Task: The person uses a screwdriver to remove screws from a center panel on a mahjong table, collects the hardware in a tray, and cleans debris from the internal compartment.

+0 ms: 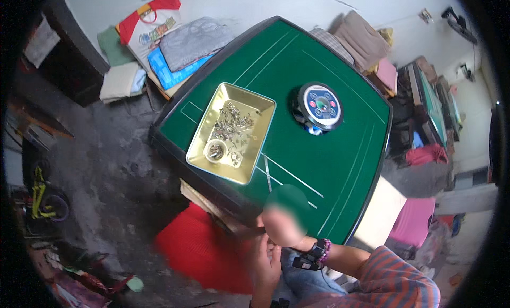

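Observation:
My left hand [267,261] and my right hand [287,228] meet just off the near edge of the green-topped game table [297,164]. The left fingers are bent together near the right fingertips, and whatever they hold is hidden. A blur covers most of my right hand, so its fingers do not show clearly. On the table lies a gold metal tray [255,143] with small metal screws [234,121] spread over its bottom. In the tray's near left corner a small white cup [207,151] holds more small metal pieces.
A round control unit [321,104] with buttons sits mid-table. Folded cloths [191,42] and a red-and-white bag [154,21] stand beyond the left edge. A red cushion [202,249] lies below the near edge. At the right are a pink seat [413,220] and another green-topped table [431,106].

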`<state>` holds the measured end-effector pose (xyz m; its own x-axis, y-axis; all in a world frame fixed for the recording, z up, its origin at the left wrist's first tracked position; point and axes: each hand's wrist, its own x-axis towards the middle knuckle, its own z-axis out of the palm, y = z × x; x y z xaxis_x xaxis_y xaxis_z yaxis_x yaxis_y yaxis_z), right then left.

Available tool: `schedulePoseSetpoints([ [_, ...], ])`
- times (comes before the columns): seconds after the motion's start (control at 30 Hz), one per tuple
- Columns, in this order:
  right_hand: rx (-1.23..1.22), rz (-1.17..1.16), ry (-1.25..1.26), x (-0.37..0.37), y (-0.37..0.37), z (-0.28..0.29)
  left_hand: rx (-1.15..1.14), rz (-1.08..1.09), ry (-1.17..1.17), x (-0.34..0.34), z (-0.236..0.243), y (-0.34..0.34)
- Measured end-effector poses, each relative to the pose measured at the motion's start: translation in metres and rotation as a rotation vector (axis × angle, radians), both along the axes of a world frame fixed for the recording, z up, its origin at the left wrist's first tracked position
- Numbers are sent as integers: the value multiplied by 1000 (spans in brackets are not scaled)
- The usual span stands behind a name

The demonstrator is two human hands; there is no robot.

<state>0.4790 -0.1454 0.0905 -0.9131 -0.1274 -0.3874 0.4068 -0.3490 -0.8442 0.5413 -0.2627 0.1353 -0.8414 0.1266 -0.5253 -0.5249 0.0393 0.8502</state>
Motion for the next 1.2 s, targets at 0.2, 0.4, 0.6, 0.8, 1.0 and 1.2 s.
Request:
schedulePoseSetpoints([
  [0.2,-86,140,25,38,-66,81,74,90,56,44,50,-58],
  [0.4,199,425,70,44,-111,127,205,217,40,61,76,-137],
  [0.6,-26,197,110,31,-195,125,154,54,99,46,77,-267],
  [0.8,-111,137,84,16,-270,131,-49,-130,174,3,96,-412],
  [1.0,-156,-72,-144,-31,-275,89,-13,-118,120,-84,108,-464],
  [1.2,-170,-724,-549,-109,-165,-37,-29,-188,119,-182,88,-472],
])
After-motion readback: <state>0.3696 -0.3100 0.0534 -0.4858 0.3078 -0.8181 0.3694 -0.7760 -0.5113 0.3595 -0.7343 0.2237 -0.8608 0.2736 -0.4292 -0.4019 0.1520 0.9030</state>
